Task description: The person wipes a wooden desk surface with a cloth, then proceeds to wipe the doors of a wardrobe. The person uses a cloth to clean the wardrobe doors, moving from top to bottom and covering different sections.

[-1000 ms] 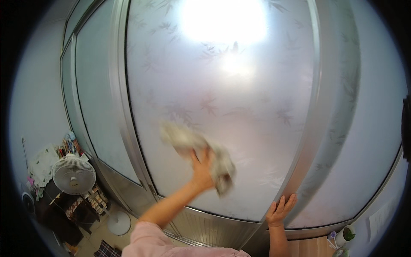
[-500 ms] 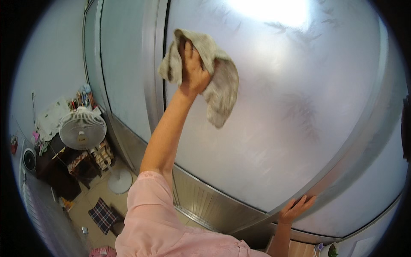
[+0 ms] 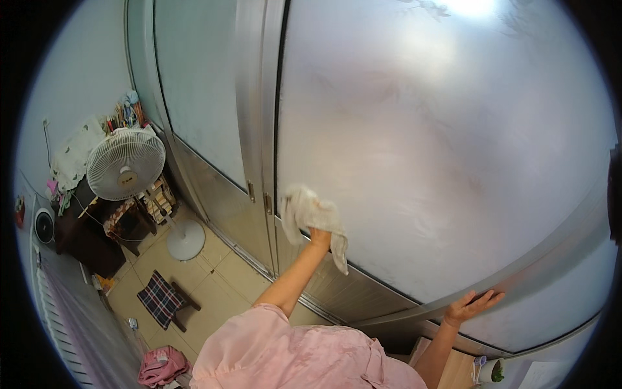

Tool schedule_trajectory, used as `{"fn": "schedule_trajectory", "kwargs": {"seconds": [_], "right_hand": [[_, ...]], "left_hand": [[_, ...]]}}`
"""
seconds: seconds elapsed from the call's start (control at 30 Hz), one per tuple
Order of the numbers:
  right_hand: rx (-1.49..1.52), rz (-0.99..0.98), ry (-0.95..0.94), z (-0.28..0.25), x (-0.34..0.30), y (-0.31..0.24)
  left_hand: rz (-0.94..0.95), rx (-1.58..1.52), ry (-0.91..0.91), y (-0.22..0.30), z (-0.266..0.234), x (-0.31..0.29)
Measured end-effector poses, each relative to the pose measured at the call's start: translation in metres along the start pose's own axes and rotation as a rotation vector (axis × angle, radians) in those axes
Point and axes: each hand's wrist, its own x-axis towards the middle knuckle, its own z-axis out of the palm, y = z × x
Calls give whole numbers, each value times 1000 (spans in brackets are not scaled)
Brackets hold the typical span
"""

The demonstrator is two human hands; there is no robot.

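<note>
A pale grey-beige cleaning cloth (image 3: 299, 211) lies against the lower left corner of a frosted glass door panel (image 3: 402, 181). My left hand (image 3: 319, 237) presses and grips this cloth, which covers most of its fingers; one end droops below the wrist, over the metal strip under the glass. To the right, my right hand (image 3: 472, 305) rests on the curved metal door frame (image 3: 518, 269), its fingers stretched out and apart, holding nothing.
Left of the panel are recessed door handles (image 3: 268, 203) and another frosted panel (image 3: 201, 97). A standing fan (image 3: 126, 165), a plaid folding stool (image 3: 161, 299) and a pink bag (image 3: 162, 366) are on the tiled floor. At lower right a potted plant (image 3: 491, 371) stands on a wooden surface.
My left hand has brought the cloth down from high on the glass to its lower left corner. The view has shifted, showing more floor. My right hand stays on the frame.
</note>
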Motion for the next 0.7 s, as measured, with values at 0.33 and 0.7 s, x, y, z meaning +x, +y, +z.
{"fn": "schedule_trajectory", "kwargs": {"seconds": [0.33,0.7], "right_hand": [[-77,5,36,13,1,-15],[-170,20,58,12,1,-17]], "left_hand": [[507,260,-104,29,-76,213],[506,415,-296,-102,-62,64]]}}
